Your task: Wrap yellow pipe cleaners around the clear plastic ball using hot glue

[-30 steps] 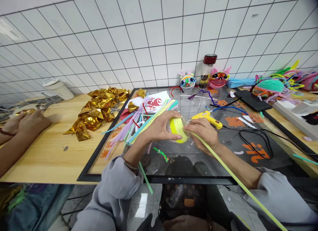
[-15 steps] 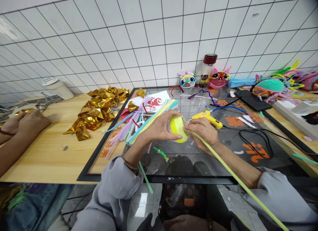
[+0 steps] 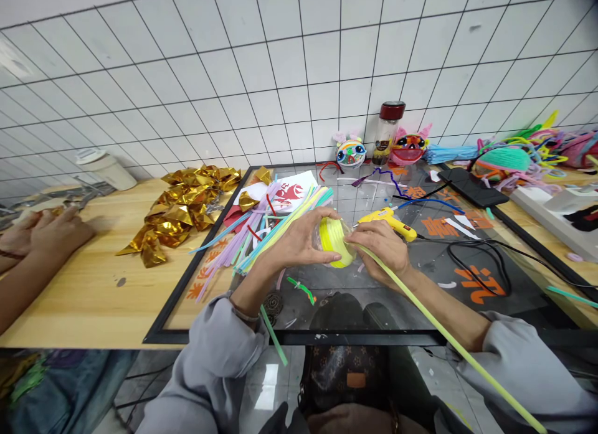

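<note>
Between my hands is a small clear plastic ball [image 3: 336, 242], partly wrapped in bright and pale yellow pipe cleaner. My left hand [image 3: 314, 238] curls round its left side, thumb across the front. My right hand [image 3: 380, 247] pinches a long pale yellow pipe cleaner [image 3: 443, 327] against the ball's right edge; its free length runs down over my right forearm. Just behind my right hand lies a yellow hot glue gun [image 3: 390, 222], its nozzle near the ball. A bundle of pastel pipe cleaners [image 3: 275, 235] rests beyond my left wrist.
A black-framed glass board [image 3: 327, 316] covers the table. Gold foil pieces [image 3: 182, 210] lie left, near another person's hands [image 3: 51, 235]. Two decorated balls with ears, one a white one [image 3: 351, 152], and a bottle [image 3: 389, 132] stand at the wall. A black cable [image 3: 471, 278] loops at right.
The view has shifted slightly. My hands keep nearly the same hold on the ball and the yellow pipe cleaner.
</note>
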`<act>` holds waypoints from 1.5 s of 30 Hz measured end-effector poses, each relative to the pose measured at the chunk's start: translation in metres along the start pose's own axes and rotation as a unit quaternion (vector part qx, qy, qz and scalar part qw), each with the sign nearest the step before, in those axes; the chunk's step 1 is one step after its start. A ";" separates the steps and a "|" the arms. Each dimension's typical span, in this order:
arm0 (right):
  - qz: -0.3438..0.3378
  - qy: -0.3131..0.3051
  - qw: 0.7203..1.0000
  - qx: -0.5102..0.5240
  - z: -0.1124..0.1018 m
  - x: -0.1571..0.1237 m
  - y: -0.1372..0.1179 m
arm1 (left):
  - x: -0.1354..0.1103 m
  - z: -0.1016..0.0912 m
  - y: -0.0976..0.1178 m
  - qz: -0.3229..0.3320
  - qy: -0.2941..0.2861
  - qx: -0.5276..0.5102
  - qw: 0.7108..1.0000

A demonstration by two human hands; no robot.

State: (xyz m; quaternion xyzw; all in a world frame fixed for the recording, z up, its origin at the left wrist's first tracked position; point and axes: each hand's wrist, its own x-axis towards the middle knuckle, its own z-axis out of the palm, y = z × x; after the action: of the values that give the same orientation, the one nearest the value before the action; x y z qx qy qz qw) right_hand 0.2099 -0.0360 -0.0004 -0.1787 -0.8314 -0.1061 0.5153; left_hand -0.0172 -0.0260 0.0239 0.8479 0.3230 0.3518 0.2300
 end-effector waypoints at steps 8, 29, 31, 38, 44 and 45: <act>-0.001 0.015 1.000 0.003 0.003 -0.001 0.002 | 0.002 -0.001 0.001 0.033 -0.019 0.009 0.999; 0.008 0.004 1.000 0.005 0.003 -0.003 0.003 | 0.004 -0.001 0.006 0.040 -0.028 0.020 0.999; 0.009 0.002 1.000 0.006 0.003 -0.004 0.004 | 0.004 -0.001 0.006 0.053 -0.028 0.022 0.998; 0.017 0.017 1.000 0.011 0.005 -0.005 0.004 | 0.005 -0.002 0.007 0.061 -0.039 0.034 0.997; 0.017 0.014 1.000 0.011 0.004 -0.002 0.003 | 0.004 0.000 0.005 0.046 -0.034 0.025 0.998; 0.015 0.015 1.000 0.008 0.003 -0.001 0.003 | 0.004 0.000 0.005 0.045 -0.033 0.021 0.998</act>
State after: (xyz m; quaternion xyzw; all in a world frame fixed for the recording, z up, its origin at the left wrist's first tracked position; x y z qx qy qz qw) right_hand 0.2086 -0.0327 -0.0031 -0.1852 -0.8219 -0.0945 0.5303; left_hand -0.0133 -0.0267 0.0283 0.8773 0.2845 0.3269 0.2064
